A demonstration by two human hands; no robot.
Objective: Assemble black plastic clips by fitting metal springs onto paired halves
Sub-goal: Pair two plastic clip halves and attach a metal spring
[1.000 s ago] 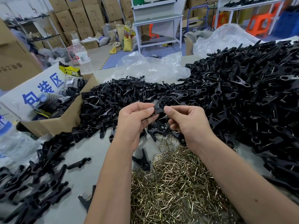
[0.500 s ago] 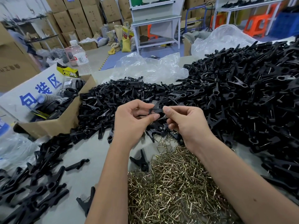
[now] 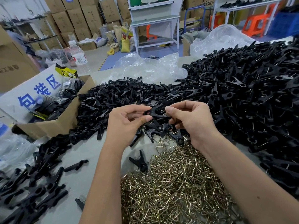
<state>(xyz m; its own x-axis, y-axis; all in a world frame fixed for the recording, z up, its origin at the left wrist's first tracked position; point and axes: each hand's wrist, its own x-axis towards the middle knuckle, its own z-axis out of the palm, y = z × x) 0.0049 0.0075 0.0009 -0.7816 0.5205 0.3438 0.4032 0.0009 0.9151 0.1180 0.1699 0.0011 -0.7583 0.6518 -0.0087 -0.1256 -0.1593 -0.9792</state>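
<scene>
Between my two hands, above the table's middle, is a black plastic clip [image 3: 156, 111] with its halves spread in a V. My left hand [image 3: 127, 123] pinches its left end with thumb and forefinger. My right hand [image 3: 191, 120] pinches its right side, where a bit of metal spring shows at the fingertips. A heap of brass-coloured metal springs [image 3: 174, 183] lies below my hands. Loose black clip halves [image 3: 116, 101] are piled behind my hands. A very large pile of black clips [image 3: 252, 97] fills the right side.
An open cardboard box [image 3: 53, 125] with black parts stands at the left. More black clips [image 3: 32, 188] are spread at the near left. One clip [image 3: 140, 160] lies beside the springs. Clear plastic bags [image 3: 145, 68] lie at the back, with a water bottle [image 3: 77, 54] beyond.
Both hands have stayed in place with the clip between them. The fingers have shifted slightly and the clip now shows as a spread V.
</scene>
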